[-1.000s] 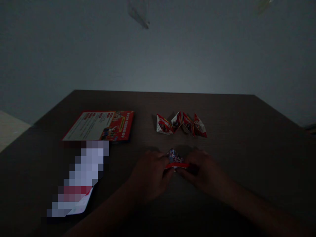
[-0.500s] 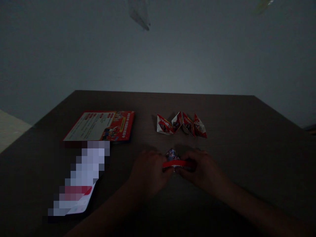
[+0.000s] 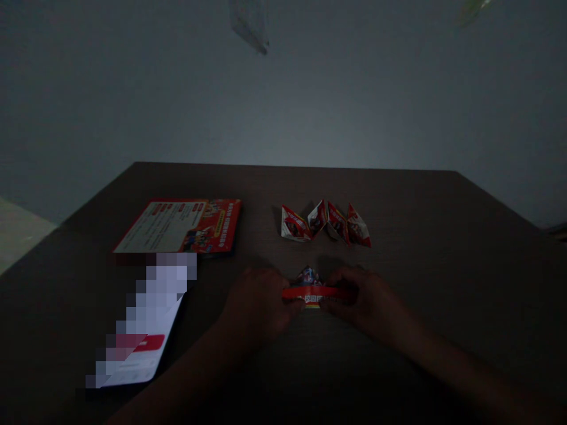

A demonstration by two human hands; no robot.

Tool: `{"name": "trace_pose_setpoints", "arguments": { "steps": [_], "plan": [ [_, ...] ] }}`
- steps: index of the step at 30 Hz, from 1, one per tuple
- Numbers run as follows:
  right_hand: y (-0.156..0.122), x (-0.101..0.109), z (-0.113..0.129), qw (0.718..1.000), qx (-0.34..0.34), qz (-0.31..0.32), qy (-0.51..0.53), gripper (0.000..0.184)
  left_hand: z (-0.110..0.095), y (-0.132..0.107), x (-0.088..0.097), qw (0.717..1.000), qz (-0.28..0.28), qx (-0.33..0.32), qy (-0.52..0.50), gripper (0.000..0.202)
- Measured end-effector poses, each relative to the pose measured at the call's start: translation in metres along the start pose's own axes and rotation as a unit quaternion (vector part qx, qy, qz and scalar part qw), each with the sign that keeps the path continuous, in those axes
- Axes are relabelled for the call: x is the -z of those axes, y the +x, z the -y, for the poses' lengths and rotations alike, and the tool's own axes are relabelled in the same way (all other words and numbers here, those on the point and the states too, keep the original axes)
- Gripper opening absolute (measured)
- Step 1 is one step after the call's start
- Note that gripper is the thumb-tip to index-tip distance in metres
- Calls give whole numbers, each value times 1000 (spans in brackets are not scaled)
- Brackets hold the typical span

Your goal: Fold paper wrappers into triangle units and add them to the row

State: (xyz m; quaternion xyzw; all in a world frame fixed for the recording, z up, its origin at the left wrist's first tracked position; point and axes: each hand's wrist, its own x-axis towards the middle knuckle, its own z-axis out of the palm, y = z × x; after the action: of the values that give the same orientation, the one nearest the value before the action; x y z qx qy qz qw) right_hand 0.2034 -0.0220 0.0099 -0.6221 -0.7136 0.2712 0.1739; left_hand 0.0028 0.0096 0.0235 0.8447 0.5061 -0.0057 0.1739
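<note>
Table (image 3: 443, 248): a dark wood-grain top that fills the lower half of the view, under very dim light, with a pale wall behind it.
Flyer (image 3: 179, 226): a red-and-white printed sheet lying flat at the far left, well apart from the hands.
Blurred sheet (image 3: 142, 321): a white piece with a red patch, near the left edge, just in front of the flyer; its detail cannot be made out.
Folded pieces (image 3: 325, 223): 4 small red-and-white paper shapes in a row beyond the hands, touching or nearly touching one another.
Left hand (image 3: 257, 304): closed on the left end of the paper piece, fingers pinching it against the table.
Right hand (image 3: 367, 298): pinching the right end of the same piece.
Paper piece (image 3: 312, 291): a small red-edged fold held between both hands at the table's middle, its ends hidden by the fingers.
</note>
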Motion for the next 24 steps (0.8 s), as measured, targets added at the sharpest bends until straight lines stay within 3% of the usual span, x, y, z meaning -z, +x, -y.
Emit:
{"name": "trace_pose_setpoints", "arguments": {
  "steps": [12, 24],
  "plan": [
    [-1, 8, -8, 999, -26, 22, 12, 19, 13, -1, 4, 999, 37, 32, 6, 35],
    [0, 18, -15, 997, -57, 54, 12, 25, 20, -5, 13, 997, 52, 52, -27, 29]
  ]
}}
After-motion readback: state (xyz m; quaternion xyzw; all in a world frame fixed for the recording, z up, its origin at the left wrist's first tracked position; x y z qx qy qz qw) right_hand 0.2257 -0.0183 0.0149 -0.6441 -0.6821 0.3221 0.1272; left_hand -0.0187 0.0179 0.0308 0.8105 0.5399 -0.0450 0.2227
